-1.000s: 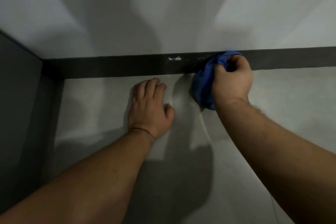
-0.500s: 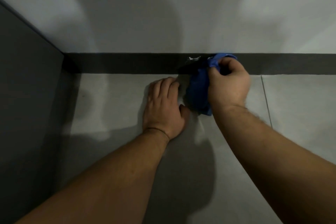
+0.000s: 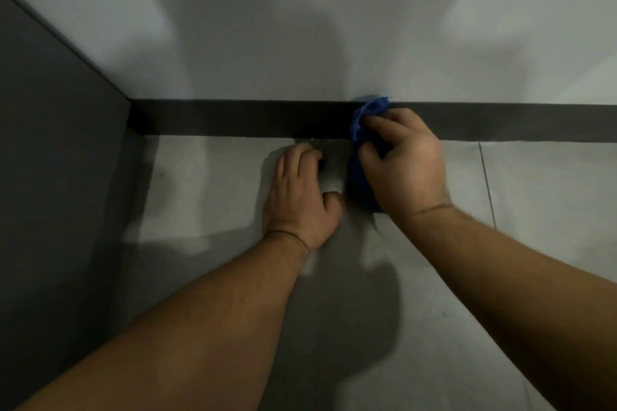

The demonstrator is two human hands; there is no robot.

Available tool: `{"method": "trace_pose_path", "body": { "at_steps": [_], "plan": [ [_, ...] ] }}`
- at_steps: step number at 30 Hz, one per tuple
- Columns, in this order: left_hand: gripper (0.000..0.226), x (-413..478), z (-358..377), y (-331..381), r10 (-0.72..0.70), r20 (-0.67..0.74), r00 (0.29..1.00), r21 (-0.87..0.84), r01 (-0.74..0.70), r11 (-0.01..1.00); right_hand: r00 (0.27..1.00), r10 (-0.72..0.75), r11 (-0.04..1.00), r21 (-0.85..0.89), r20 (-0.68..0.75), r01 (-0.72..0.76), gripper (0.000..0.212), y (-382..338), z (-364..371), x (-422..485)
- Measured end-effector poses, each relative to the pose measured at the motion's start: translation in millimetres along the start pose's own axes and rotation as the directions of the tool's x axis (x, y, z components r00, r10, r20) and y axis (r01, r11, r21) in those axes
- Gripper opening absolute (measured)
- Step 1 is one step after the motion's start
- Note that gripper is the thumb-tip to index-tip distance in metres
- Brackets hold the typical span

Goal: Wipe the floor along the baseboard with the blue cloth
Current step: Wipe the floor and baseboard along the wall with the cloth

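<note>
A dark baseboard (image 3: 233, 122) runs across the foot of a white wall. My right hand (image 3: 405, 160) is shut on the bunched blue cloth (image 3: 359, 183) and presses it against the baseboard, its top edge reaching the baseboard's upper rim. The cloth hangs down to the grey floor (image 3: 207, 183) under my palm, mostly hidden by the hand. My left hand (image 3: 300, 197) lies flat on the floor just left of the cloth, fingers pointing at the baseboard, holding nothing.
A dark grey panel (image 3: 56, 177) stands upright on the left and meets the baseboard in a corner. A thin tile joint (image 3: 485, 183) crosses the floor right of my right hand. Shadows of my arms fall on the floor and wall.
My right hand with the cloth has shifted slightly along the baseboard, covering the white specks seen earlier. The view has swung, showing more of the left panel. My left hand stays planted.
</note>
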State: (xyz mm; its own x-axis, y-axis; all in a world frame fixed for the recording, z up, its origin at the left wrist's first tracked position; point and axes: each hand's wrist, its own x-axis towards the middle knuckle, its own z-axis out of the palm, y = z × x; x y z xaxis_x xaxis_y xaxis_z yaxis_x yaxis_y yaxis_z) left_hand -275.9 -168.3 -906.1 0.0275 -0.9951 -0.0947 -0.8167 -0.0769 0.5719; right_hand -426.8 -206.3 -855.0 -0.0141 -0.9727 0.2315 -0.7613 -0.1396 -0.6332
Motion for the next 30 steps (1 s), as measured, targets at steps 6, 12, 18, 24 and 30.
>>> {"method": "trace_pose_path", "body": {
  "at_steps": [6, 12, 18, 24, 30],
  "plan": [
    [0.05, -6.4, -28.3, -34.7, 0.007, -0.163, 0.987, 0.192, 0.025, 0.981, 0.903, -0.135, 0.959, -0.174, 0.407, 0.222, 0.038, 15.9, -6.3, -27.3],
    [0.057, -14.0, -29.6, -61.6, 0.009, -0.176, 0.984, 0.256, 0.037, 0.966, 0.703, -0.23, 0.847, -0.217, 0.673, 0.485, 0.047, -8.2, 46.4, -21.8],
    [0.06, -12.7, -30.6, -62.4, 0.026, -0.14, 0.99, 0.306, 0.019, 0.952, 0.674, -0.148, 0.864, -0.237, 0.724, 0.445, 0.059, -12.0, 66.8, 4.3],
    [0.056, -13.3, -30.2, -62.7, 0.03, -0.169, 0.985, 0.277, 0.019, 0.961, 0.782, -0.076, 0.876, -0.334, 0.618, 0.349, 0.058, 7.0, 50.8, -0.5],
    [0.055, -10.4, -25.8, -65.9, 0.045, -0.148, 0.988, 0.337, 0.008, 0.942, 0.819, -0.046, 0.909, -0.316, 0.571, 0.271, 0.055, 35.8, 2.9, -28.7]
  ]
}}
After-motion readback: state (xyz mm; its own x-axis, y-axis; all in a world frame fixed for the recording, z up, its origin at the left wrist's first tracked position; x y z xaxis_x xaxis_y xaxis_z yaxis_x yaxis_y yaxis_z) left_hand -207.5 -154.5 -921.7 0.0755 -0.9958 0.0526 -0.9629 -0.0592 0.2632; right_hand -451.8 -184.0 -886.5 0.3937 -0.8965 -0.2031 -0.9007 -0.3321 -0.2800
